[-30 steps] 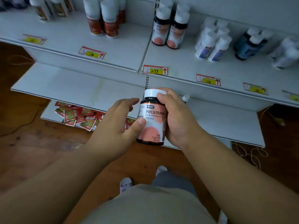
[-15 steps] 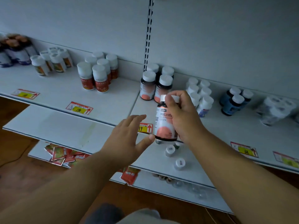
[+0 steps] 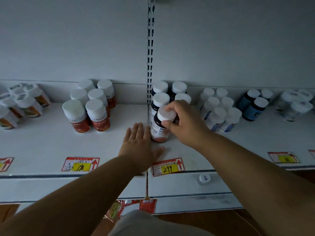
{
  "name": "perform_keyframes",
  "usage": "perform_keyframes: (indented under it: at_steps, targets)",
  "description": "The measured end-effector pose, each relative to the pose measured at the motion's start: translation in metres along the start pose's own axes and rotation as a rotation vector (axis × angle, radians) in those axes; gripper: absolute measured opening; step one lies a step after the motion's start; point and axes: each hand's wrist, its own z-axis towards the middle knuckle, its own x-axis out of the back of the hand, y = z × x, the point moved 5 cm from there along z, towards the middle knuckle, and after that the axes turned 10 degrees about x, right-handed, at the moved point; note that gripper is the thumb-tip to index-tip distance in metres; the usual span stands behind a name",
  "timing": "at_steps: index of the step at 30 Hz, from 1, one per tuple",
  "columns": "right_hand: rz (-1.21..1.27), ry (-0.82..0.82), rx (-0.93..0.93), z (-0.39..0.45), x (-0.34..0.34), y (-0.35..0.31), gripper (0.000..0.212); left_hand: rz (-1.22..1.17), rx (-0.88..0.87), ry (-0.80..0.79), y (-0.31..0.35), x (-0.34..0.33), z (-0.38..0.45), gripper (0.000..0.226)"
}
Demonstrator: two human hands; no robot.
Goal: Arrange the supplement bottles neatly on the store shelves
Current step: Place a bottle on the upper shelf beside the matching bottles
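White shelf point(image 3: 51, 147), right hand point(image 3: 185, 123) gripping dark white-capped bottle point(image 3: 161, 126)

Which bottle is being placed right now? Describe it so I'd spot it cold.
Find the slotted upright dividing the white shelf. Just right of it stands a column of dark bottles with white caps. The front one, the dark bottle, is the only one gripped by the right hand.

The held bottle point(image 3: 161, 126) stands on the shelf point(image 3: 51, 143), nearest in its row point(image 3: 168, 92); the left hand point(image 3: 139, 147) lies just left.
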Motion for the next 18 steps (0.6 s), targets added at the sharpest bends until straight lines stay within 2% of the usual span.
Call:
perform_keyframes:
  at_steps: [4, 7, 10, 13, 18]
  targets:
    - [-0.056, -0.033, 0.053, 0.004, -0.011, -0.011, 0.033, 0.024, -0.039, -0.001, -0.004, -0.008, 0.003, 0.101]
    - [-0.101, 0.001, 0.028, 0.001, -0.014, -0.015, 0.032, 0.029, -0.039, -0.007, -0.004, -0.007, 0.003, 0.100]
    - [-0.106, 0.004, -0.006, -0.007, -0.013, -0.015, 0.039, 0.011, -0.030, -0.004, -0.005, -0.004, 0.000, 0.095]
    - [-0.077, 0.068, -0.007, -0.025, -0.004, -0.019, 0.047, -0.068, -0.042, 0.061, -0.003, -0.001, -0.022, 0.093]
    - [-0.037, 0.077, -0.029, -0.078, 0.011, -0.024, 0.040, -0.209, 0.001, 0.177, 0.023, -0.003, -0.082, 0.084]
